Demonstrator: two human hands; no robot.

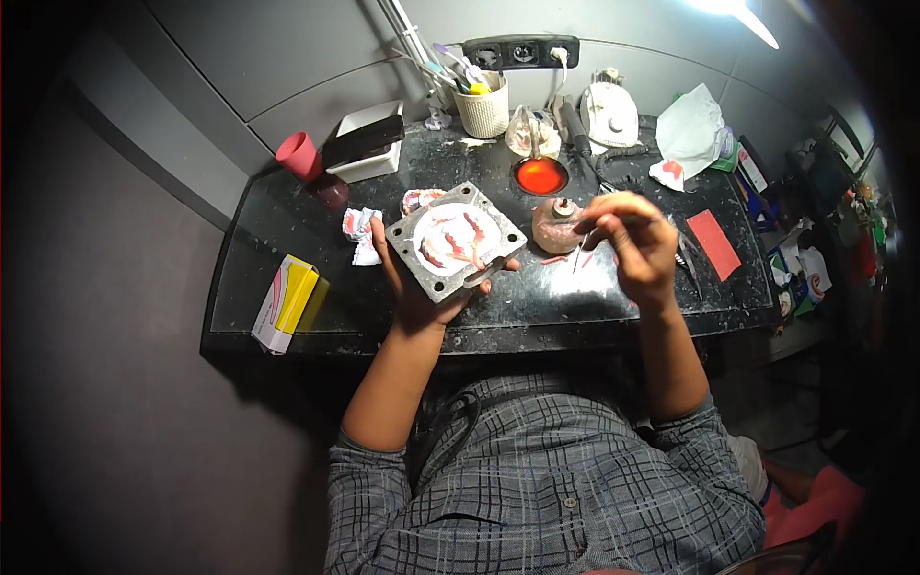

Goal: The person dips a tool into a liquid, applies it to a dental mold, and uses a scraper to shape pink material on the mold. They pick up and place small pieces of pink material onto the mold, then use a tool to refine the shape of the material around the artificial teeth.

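Observation:
My left hand is wrapped round a square grey metal dental flask with holes at its corners. White plaster fills the flask's round middle, with pinkish-red streaks on it. My right hand is closed in a pinch on a thin metal instrument, whose tip points down; much of it is hidden by the fingers. Close beside these fingers stands a round, stained spirit lamp with a metal cap on top. Thin red wax strips lie in front of the lamp.
Behind the lamp sits a small pan of red liquid. A yellow-and-white box and plaster pieces lie left. At right are a red wax sheet and pliers. A tool cup stands at the back.

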